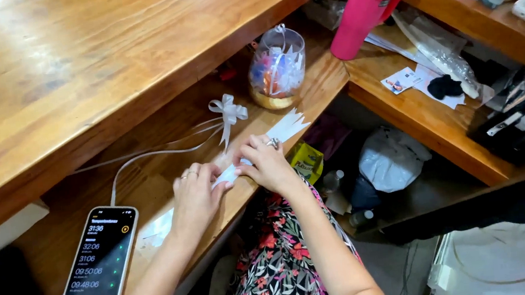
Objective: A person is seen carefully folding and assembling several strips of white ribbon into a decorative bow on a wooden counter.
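Both hands pinched on a white ribbon strip [238, 166]: left hand [195, 197] closed on its near end, right hand [269, 163] pressing it to the table [149, 179], probably for folding. Finished ribbon bow [228, 111] just beyond; phone [100, 261] beside the left grip.

I see two bare arms with no sleeves on them. The left hand [193, 197] has a thin ring on one finger, and the right hand [268, 162] has a bigger, shiny ring [273, 143] on one finger. Below the arms I see a dress [282, 269] that is dark with lots of red, pink and white flowers on it.
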